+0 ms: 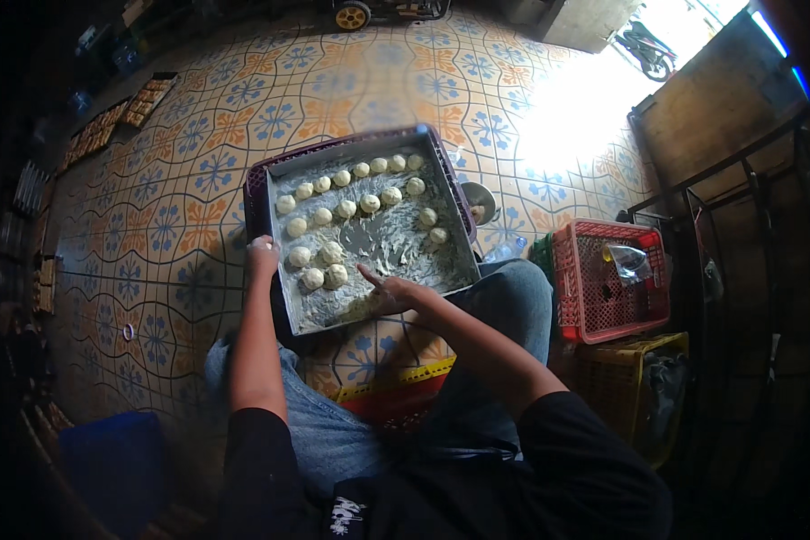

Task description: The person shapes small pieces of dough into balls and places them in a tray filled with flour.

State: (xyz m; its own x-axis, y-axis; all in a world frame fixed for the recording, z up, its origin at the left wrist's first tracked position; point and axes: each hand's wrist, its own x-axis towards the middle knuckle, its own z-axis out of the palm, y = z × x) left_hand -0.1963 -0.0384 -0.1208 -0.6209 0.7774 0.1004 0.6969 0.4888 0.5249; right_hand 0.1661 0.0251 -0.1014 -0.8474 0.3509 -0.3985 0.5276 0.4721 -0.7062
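Note:
A square metal tray [360, 238], dusted with flour, rests on a purple plastic crate [259, 193] in front of my knees. Several round, pale dough balls [370, 203] lie in it, in rows along the far and left parts, with a few down the right side. My left hand [263, 256] is closed over the tray's left rim. Over the near part of the tray is my right hand [391, 294], floury, its index finger stretched toward the nearest dough balls and nothing visible in it. Its lower fingers are partly in shadow.
Right of the tray are a metal bowl [479, 203], a clear plastic bottle [508, 249], a red crate [610, 283] and a yellow crate [634, 387]. Trays of browned pieces [99, 135] lie at far left. A blue box-like thing [115, 468] is at lower left.

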